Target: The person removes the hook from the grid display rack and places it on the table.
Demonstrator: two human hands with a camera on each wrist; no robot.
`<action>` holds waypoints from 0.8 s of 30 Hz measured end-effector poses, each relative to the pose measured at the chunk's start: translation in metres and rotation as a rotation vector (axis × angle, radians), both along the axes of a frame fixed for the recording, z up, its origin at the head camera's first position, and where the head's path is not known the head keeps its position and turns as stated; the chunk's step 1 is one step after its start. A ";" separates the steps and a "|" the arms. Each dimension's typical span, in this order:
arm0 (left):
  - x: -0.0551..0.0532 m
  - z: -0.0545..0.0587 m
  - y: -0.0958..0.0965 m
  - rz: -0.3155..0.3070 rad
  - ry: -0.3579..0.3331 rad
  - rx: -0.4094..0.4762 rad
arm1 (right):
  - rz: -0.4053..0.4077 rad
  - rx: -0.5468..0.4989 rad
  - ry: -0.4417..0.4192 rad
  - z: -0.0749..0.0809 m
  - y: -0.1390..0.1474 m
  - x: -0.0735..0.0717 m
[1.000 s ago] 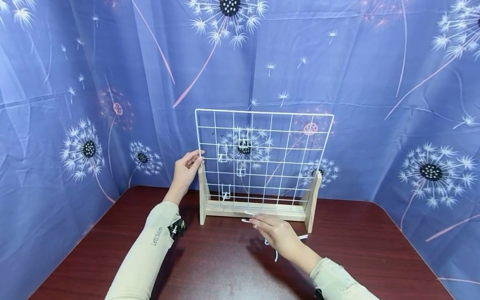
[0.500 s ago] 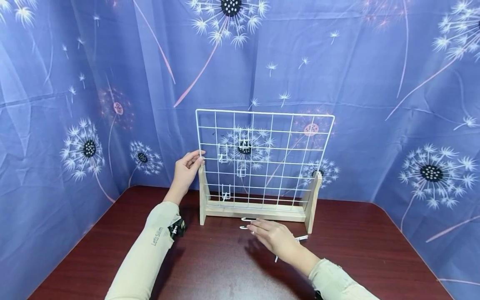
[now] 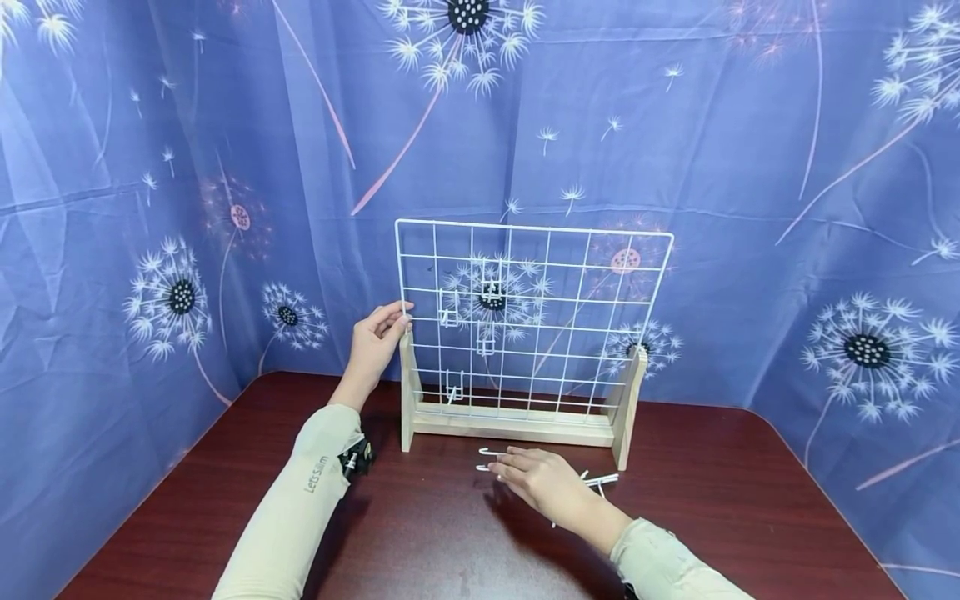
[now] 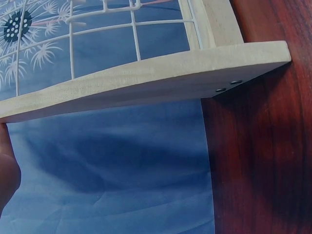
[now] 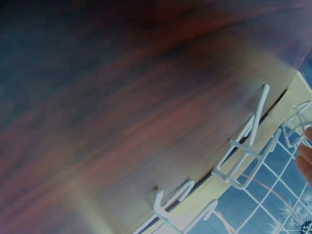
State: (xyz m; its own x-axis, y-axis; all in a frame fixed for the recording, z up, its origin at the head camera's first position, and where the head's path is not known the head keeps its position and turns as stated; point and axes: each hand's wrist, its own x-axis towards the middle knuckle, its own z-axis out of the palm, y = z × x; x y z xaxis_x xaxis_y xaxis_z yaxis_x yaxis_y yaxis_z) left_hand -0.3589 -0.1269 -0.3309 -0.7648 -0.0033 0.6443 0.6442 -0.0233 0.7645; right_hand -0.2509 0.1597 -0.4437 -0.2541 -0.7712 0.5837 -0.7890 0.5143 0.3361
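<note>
A white wire grid panel (image 3: 536,227) stands upright in a wooden stand (image 3: 517,426). My left hand (image 3: 373,337) pinches the panel's left edge, just above the stand's side piece (image 4: 146,78); one finger (image 4: 7,180) shows in the left wrist view. In front of the stand, my right hand (image 3: 551,483) holds a white wire hook (image 3: 491,453) above the table, prongs pointing left past the fingertips. The palm hides the hook's base. Several similar hooks, including a hung hook (image 3: 454,390), hang on the panel's left half.
More loose white hooks (image 3: 602,481) lie on the dark red table (image 3: 427,517), partly behind my right hand. A loose hook (image 5: 260,112) shows large in the right wrist view. A blue dandelion-print curtain (image 3: 712,317) surrounds the table at the back and sides.
My right hand has come down and slightly toward me, carrying the hook away from the stand's base. My left hand keeps its place on the panel's edge.
</note>
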 end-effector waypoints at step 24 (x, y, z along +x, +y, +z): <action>-0.004 -0.002 0.000 -0.005 0.017 0.009 | -0.059 0.174 0.043 -0.010 -0.002 -0.002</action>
State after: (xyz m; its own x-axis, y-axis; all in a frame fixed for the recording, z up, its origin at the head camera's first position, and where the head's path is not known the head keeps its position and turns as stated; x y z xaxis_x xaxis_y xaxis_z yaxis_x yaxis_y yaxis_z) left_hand -0.3624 -0.1270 -0.3333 -0.7535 -0.0055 0.6574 0.6572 -0.0337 0.7530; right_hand -0.2528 0.1578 -0.4535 -0.2795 -0.8462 0.4536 -0.7423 0.4901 0.4570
